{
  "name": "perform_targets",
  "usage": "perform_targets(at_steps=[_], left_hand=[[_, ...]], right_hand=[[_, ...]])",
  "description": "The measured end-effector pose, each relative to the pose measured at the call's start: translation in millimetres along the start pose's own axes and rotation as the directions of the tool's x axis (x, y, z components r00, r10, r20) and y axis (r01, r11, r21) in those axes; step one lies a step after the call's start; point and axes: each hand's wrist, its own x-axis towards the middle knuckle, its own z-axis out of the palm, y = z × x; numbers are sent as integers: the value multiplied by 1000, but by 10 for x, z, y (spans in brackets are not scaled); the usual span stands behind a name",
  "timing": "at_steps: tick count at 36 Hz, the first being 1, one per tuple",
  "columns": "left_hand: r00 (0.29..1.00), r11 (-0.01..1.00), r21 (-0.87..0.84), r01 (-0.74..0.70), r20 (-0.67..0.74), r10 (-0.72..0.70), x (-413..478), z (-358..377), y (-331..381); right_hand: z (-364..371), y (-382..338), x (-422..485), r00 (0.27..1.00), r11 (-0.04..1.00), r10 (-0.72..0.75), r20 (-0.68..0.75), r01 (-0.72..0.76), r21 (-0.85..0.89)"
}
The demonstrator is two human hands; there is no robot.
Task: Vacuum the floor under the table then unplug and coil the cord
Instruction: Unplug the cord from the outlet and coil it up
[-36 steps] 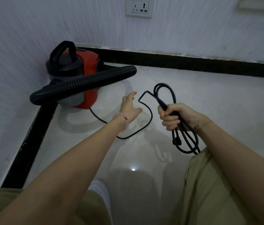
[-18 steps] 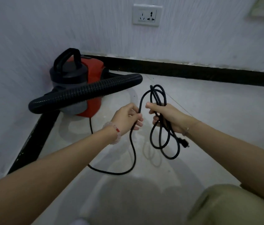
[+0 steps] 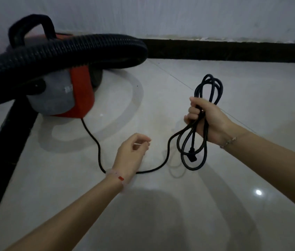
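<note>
The right hand [image 3: 208, 120] is clamped round the middle of the coiled cord [image 3: 197, 91], with loops standing above the fist and hanging below it and the plug [image 3: 192, 157] dangling among them. The left hand [image 3: 132, 153] hovers well apart from it, lower, fingers loosely curled on nothing I can see. The uncoiled slack runs from the vacuum [image 3: 61, 95] across the floor [image 3: 179, 205], passes behind the left wrist and climbs to the coil. The likeliest trouble is a tangle: the loops are uneven and held by one fist only, so a loose grip could let them slide apart, and the swinging plug could catch in a loop (or knock the floor). Pulling the slack in too sharply could tug the vacuum over, since the hose [image 3: 61, 51] lies draped across its top. The slack could also snag on the left wrist. As for what is unclear, the left fingertips are blurred, so a light pinch cannot be ruled out. The loop count is hard to read, the hose runs off the left edge, and no socket or table is in view.
</note>
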Motion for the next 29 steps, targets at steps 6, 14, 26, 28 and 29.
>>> perform_targets(at_steps=[6, 14, 26, 28, 29], left_hand=[[945, 909, 397, -124, 326, -14, -286, 103, -588], [913, 377, 832, -406, 384, 137, -107, 47, -713], [999, 952, 303, -27, -9, 31, 200, -517, -324], [999, 974, 221, -42, -15, 47, 198, -598, -274], [998, 978, 198, -63, 1, 64, 186, -622, -242]], right_hand=[[-296, -77, -337, 996, 997, 75, -44, -73, 41], [-389, -216, -473, 967, 969, 248, 51, -247, -30], [52, 293, -232, 874, 781, 483, 47, -406, -475], [120, 407, -199, 868, 788, 494, 55, -421, -449], [169, 457, -204, 860, 803, 506, 70, -440, -403]])
